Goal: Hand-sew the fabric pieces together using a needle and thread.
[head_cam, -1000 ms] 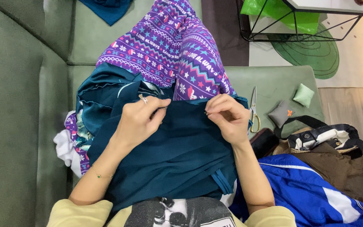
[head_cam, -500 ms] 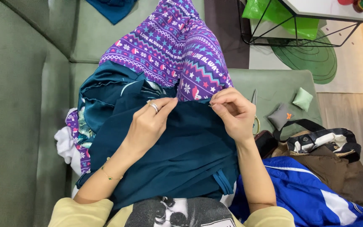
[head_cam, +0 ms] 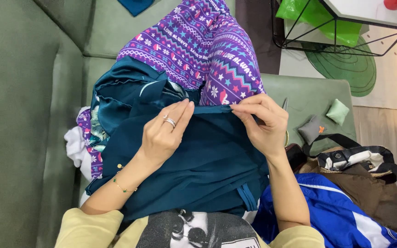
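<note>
- The left hand (head_cam: 164, 133) lies on the teal garment (head_cam: 198, 165) with fingers stretched up and to the right; its fingertips (head_cam: 187, 108) press the folded top edge of the cloth, thumb tucked behind, so its grip is a narrow pinch on that hem; a ring sits on one finger and a thin gold bracelet (head_cam: 122, 183) circles the wrist
- The right hand (head_cam: 263, 121) meets the same hem from the other side; thumb and forefinger close on the fold just beside the left fingertips, the grip holding the cloth's edge; the other fingers curl loosely below
- The teal garment is spread over the person's lap on the green sofa (head_cam: 24, 115), its upper edge drawn into a straight line between the two hands; a teal strap or loop (head_cam: 249, 200) hangs at its lower right
- Behind it lies a purple patterned cloth (head_cam: 198, 46), reaching up the sofa seat; white fabric (head_cam: 74, 147) bunches at the left beside more teal folds
- To the right, on the seat, are a small grey pouch (head_cam: 311, 131) and a pale green pouch (head_cam: 337, 111); nearer lie a brown bag with black straps (head_cam: 359, 177) and a blue jacket with white stripes (head_cam: 336, 216)
- Beyond the sofa stands a black wire frame (head_cam: 327, 39) with a bright green bag (head_cam: 318, 20) inside; a round green mat (head_cam: 345, 66) lies on the floor
</note>
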